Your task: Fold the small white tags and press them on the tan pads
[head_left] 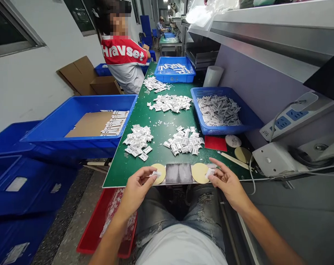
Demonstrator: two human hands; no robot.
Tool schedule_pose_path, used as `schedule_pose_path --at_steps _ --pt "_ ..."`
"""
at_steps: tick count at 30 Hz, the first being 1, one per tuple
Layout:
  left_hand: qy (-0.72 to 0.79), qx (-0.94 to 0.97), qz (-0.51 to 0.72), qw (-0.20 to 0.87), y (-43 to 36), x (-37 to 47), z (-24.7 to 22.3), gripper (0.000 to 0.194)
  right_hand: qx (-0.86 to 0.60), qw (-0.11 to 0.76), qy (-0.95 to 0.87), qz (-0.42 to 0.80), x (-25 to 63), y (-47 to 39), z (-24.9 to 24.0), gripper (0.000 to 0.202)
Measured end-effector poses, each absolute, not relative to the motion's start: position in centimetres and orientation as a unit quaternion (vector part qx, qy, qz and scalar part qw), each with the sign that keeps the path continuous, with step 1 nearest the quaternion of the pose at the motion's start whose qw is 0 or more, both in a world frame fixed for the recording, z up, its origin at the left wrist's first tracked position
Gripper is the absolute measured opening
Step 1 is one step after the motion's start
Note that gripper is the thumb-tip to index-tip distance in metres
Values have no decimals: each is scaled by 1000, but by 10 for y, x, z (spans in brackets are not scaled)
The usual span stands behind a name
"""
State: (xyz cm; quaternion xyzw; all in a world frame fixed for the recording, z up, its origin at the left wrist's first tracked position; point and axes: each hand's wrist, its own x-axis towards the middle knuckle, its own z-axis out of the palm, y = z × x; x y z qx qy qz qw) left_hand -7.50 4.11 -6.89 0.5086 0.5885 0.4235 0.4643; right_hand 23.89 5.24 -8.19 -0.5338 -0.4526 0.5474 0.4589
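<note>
Between the thumb and fingers of my left hand is a small white plastic piece, over the left yellow disc. My right hand pinches another white piece beside the right yellow disc, its index finger stretched out. Two dark grey rectangular pads lie between the discs at the front edge of the green table. Behind them are a left pile of white pieces and a right pile.
A blue basket full of white pieces stands right, near a red card and a pale blade-like tool. Blue bins flank the left side. A red bin sits below. A person in red and white is at the far left.
</note>
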Motion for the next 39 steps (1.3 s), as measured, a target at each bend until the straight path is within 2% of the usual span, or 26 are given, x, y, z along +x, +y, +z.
schedule_pose_path --at_steps 4,8,11,13,15,16,20,23,26,29,32,35,39 --pt "603 636 280 393 48 -91 -54 29 -554 371 -549 504 244 67 -83 28" --pt "568 685 191 415 60 -100 -48 32 -542 305 -577 529 244 77 -78 29" --pt "540 719 132 417 73 -103 -44 28 -518 232 -622 539 244 89 -72 21" --pt "538 748 129 367 83 -104 -39 27 -539 246 -668 450 244 102 -68 17" --pt "568 751 168 291 93 -105 -34 29 -571 297 -684 342 246 115 -66 17" --pt "579 746 182 275 97 -105 -32 31 -571 306 -689 325 247 120 -66 18" --pt "582 734 168 307 104 -104 -33 34 -514 257 -734 361 249 128 -69 24" --pt "603 720 176 296 103 -105 -41 31 -550 281 -723 308 250 124 -71 23" --pt "619 707 189 284 99 -105 -48 28 -534 258 -732 335 248 120 -71 23" --pt "637 692 202 275 94 -103 -50 28 -544 280 -732 300 245 117 -71 23" --pt "649 678 210 274 92 -101 -51 30 -526 254 -744 324 242 116 -71 22" --pt "654 674 214 270 91 -101 -53 29 -543 266 -739 297 241 116 -71 21" --pt "664 671 227 240 88 -102 -58 28 -545 256 -730 322 242 116 -74 20"
